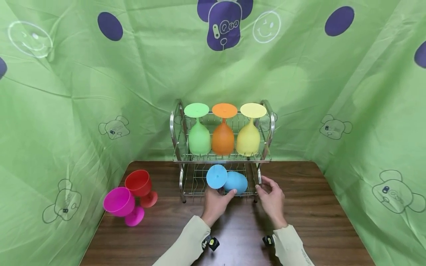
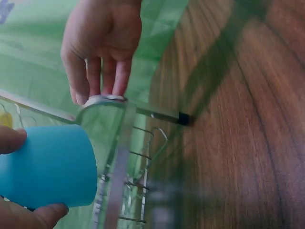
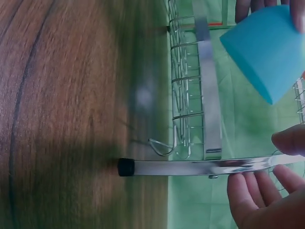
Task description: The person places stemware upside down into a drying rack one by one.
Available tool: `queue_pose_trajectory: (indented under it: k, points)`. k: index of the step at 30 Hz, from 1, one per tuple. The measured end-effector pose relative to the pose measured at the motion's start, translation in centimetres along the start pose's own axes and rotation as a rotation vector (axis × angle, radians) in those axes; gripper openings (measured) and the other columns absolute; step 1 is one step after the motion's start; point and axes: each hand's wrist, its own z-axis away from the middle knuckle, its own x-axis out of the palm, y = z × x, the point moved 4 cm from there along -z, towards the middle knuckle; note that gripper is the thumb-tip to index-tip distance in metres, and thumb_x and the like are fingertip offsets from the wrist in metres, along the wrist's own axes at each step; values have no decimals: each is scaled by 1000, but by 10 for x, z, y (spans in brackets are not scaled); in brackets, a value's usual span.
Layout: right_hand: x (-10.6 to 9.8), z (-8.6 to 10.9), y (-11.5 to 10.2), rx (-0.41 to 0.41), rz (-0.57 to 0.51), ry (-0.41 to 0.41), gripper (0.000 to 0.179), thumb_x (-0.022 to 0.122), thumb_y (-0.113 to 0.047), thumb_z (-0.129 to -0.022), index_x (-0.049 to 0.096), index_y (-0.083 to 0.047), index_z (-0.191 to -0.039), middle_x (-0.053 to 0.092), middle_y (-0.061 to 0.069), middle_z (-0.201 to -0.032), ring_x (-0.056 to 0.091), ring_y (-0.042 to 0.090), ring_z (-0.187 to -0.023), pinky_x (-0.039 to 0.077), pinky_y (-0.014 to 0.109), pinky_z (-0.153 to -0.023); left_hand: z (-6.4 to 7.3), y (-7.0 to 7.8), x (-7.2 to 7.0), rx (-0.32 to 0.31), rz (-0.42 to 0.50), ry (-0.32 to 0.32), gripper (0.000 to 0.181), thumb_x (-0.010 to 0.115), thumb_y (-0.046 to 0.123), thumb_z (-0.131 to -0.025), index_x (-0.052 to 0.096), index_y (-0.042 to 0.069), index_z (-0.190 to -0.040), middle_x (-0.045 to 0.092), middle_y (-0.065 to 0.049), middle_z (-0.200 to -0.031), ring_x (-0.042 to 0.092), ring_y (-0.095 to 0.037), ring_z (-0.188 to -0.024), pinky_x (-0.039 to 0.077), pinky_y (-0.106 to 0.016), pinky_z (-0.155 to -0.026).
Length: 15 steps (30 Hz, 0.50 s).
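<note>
A blue goblet (image 1: 235,183) lies tilted on its side at the rack's lower tier, its foot toward the left. My left hand (image 1: 216,202) grips it from the front; in the left wrist view thumb and fingers sit on either side of the blue bowl (image 2: 52,164). With its thumb and fingers, my right hand (image 1: 272,197) holds the right side frame (image 3: 238,164) of the metal dish rack (image 1: 222,161). Upside down on the upper tier stand a green goblet (image 1: 199,139), an orange goblet (image 1: 223,139) and a yellow goblet (image 1: 248,139).
To the left on the wooden table (image 1: 309,207) are a red goblet (image 1: 139,183) and a magenta goblet (image 1: 119,202), both tilted and close together. Green fabric (image 1: 143,74) encloses the back and sides. The rack's foot (image 3: 126,167) rests on the table.
</note>
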Motion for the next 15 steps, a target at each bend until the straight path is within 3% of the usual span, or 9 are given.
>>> queue_pose_trajectory:
  k: [4, 8, 15]
  points:
    - [0, -2, 5, -15, 57, 24, 37, 81, -8, -90, 76, -12, -127, 79, 12, -113, 72, 21, -99, 52, 6, -75, -9, -9, 6, -22, -53, -20, 76, 91, 12, -83, 51, 10, -148, 59, -14, -143, 62, -32, -134, 57, -44, -108]
    - [0, -4, 7, -36, 67, 42, 35, 80, -5, -90, 78, -13, -124, 80, 11, -108, 72, 12, -91, 52, 6, -74, -18, -13, 12, -36, -178, -31, 71, 90, 19, -83, 56, 10, -144, 63, -13, -140, 63, -32, -131, 57, -50, -108]
    - [-1, -6, 8, -41, 28, 48, 33, 81, -3, -89, 79, -10, -121, 80, 13, -104, 71, 10, -87, 56, 6, -75, -31, -17, 22, -37, -338, -77, 67, 90, 21, -83, 61, 11, -142, 66, -12, -138, 64, -33, -131, 57, -53, -107]
